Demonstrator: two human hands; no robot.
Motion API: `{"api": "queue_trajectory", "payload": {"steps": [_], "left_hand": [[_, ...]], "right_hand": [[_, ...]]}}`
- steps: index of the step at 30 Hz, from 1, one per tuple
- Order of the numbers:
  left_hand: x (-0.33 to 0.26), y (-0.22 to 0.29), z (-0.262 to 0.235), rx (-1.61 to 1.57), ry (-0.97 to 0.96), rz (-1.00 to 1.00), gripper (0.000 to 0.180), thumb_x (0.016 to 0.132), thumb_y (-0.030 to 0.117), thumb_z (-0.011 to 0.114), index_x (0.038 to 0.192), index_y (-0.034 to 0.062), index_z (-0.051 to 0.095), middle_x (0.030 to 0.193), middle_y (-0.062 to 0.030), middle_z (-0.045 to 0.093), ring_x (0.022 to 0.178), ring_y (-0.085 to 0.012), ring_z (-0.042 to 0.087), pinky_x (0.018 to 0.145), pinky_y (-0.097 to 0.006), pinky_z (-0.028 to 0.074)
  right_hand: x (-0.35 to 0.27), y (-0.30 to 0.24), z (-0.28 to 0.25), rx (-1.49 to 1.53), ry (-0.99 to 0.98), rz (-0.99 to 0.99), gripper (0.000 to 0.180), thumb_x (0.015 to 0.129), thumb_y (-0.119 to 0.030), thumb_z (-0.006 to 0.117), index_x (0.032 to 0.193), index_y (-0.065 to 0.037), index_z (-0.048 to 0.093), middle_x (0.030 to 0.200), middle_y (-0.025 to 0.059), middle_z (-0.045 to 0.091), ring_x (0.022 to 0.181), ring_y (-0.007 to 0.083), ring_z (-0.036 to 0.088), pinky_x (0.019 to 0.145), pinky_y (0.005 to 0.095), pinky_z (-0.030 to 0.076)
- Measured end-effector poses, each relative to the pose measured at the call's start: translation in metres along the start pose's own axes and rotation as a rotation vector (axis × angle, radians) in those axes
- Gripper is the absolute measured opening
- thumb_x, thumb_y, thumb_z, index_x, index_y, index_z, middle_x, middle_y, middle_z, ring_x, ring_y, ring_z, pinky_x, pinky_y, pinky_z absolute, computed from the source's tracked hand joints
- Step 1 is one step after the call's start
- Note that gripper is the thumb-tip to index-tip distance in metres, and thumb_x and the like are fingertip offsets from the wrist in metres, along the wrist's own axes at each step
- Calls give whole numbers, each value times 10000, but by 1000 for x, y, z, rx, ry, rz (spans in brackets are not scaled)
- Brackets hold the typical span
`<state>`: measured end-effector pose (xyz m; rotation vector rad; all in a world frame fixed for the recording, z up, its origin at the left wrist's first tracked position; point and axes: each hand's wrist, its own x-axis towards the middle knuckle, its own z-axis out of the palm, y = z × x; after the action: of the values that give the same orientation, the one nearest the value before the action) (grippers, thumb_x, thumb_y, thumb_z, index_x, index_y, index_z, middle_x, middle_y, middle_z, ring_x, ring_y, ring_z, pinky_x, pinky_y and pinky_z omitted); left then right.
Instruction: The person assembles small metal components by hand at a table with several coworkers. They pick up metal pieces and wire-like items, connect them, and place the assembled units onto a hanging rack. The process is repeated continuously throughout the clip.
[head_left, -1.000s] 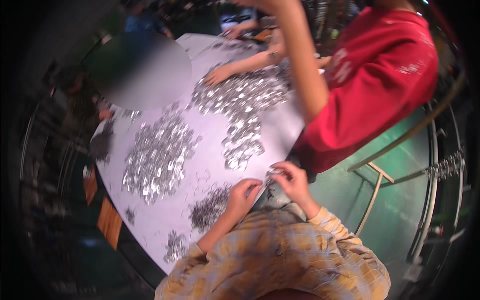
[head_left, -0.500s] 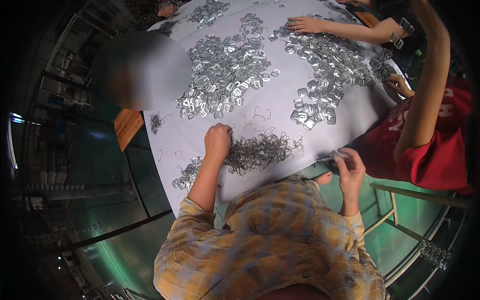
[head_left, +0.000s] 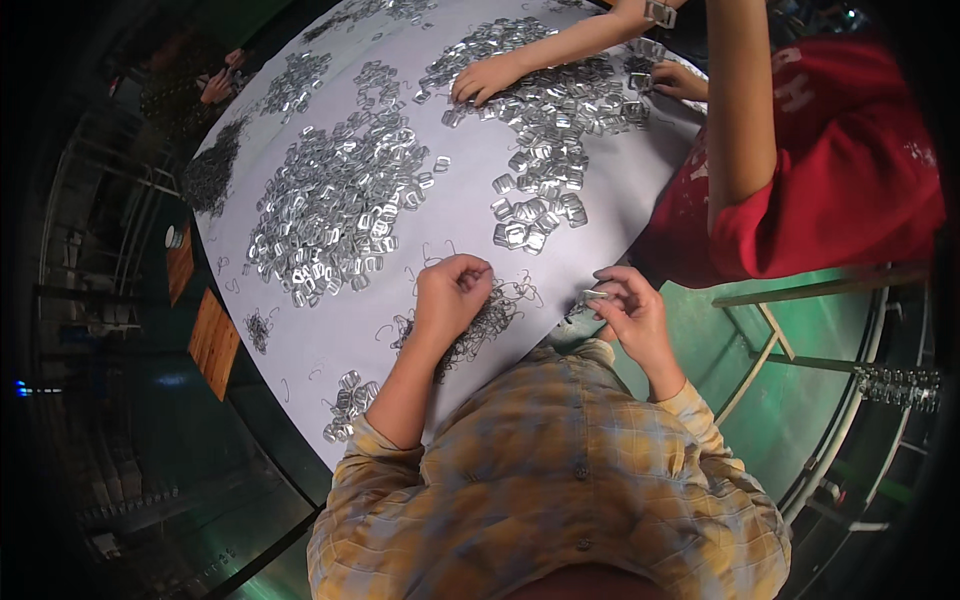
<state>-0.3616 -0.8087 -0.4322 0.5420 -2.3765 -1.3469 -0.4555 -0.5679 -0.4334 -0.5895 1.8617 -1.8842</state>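
Clock read from wearer's chest, 12 = straight ahead. Nearest, at 6: plaid shirt (head_left: 540,470), yellow-brown w/ grey-blue checks. R hand (head_left: 632,312), approx 1:30, just past table edge: thumb + fingertips pinching a metal buckle (head_left: 595,296); any hook on it too small to tell. L hand (head_left: 452,300), 10:30, over hook pile: fingers curled in, thumb & index tips close; can't tell if anything's btwn them. Hook pile (head_left: 488,328), thin dark wire, at 11, partly hidden by L hand & wrist. Small buckle cluster (head_left: 350,405) at 9, by L forearm. Then small hook clump (head_left: 260,330), 9:30, near table's left edge; wooden board (head_left: 213,345) beyond it, off table. Farther: big buckle pile (head_left: 340,205) at 10:30, second buckle pile (head_left: 552,150) approx 12, white tabletop (head_left: 460,210) showing btwn. Co-worker's hand (head_left: 488,78), palm down, on 2nd one, 11:30; red shirt (head_left: 830,180) at 2. Far, 10: dark heap (head_left: 213,172) on table.
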Motion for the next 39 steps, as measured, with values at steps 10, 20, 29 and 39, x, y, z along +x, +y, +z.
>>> {"api": "queue_trajectory", "payload": {"steps": [10,20,29,39], "left_hand": [[-2,49,65,-179,-207,442,81,747,-14,673,819,14,648,728,-61,646,640,-134,593,561,-243,444],[-11,41,70,-302,-236,256,70,793,20,651,853,20,614,791,-81,631,683,-186,591,635,-279,454],[-18,45,69,-301,-208,293,71,804,19,631,861,18,588,810,-99,622,696,-200,595,642,-287,458],[-26,47,67,-243,-194,321,63,821,21,620,872,10,584,773,-84,608,673,-156,558,636,-266,444]], "right_hand": [[-7,-12,-1,-150,-14,-41,339,793,67,645,1106,-18,549,801,60,666,734,76,640,641,199,484],[-4,-9,-1,-278,-25,-107,359,765,60,672,1095,-35,568,768,62,661,724,134,657,660,240,495],[54,46,-22,-404,177,-85,298,733,-140,753,968,7,642,813,97,638,701,181,618,666,287,494],[120,86,2,-758,288,-142,244,731,-138,750,887,1,624,690,72,604,607,179,564,574,307,453]]}}
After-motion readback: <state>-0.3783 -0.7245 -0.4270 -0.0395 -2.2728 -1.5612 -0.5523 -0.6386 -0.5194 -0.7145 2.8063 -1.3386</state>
